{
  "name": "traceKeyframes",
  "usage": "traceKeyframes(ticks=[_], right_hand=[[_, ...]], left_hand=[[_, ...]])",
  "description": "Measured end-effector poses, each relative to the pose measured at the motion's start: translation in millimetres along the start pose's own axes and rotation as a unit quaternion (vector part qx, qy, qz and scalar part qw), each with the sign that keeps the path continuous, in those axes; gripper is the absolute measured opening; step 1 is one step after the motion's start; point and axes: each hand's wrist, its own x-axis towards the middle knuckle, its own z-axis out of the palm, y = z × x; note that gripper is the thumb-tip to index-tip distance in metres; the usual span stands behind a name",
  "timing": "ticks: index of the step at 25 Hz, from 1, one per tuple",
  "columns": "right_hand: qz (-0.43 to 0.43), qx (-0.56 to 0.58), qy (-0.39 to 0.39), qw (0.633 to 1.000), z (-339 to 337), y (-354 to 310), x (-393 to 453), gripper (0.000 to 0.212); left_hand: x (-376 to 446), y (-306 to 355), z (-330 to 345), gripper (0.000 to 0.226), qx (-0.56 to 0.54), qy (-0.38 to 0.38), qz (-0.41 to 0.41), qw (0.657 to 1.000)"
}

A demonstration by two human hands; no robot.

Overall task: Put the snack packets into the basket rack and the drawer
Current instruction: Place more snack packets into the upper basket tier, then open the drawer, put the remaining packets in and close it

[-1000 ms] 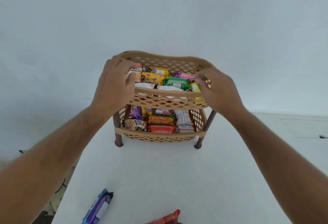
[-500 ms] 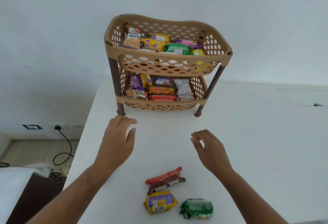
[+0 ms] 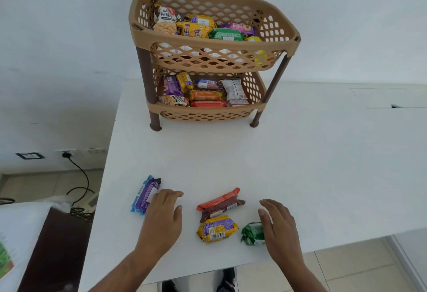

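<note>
White table [image 3: 300,164] held four packets; the purple packet [image 3: 145,195] lay at eleven o'clock of the relaxed left hand [image 3: 161,217], the green packet [image 3: 252,234] touching the relaxed right hand [image 3: 278,227].

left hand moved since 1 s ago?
Yes. The left hand has come off the rack's top basket rim, back toward the table's near edge; it's now beside the purple packet.
</note>
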Motion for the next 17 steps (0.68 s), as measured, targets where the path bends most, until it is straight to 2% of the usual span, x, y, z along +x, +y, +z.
traceKeyframes(ticks=[5, 12, 17], right_hand=[[0.048, 0.038, 0.039, 0.997, 14.0, -3.3, -10.5, 0.05], [0.043, 0.069, 0.072, 0.994, 28.8, -12.8, -0.8, 0.025], [0.023, 0.101, 0.036, 0.994, 26.7, -8.8, 4.1, 0.03]], left_hand=[[-13.1, -1.2, 8.1, 0.033, 0.01, -0.021, 0.01, 1.0], [-41.9, 8.0, 16.5, 0.03, -0.01, -0.024, -0.009, 1.0], [-62.0, 17.5, 28.2, 0.028, 0.033, -0.015, -0.016, 0.999]])
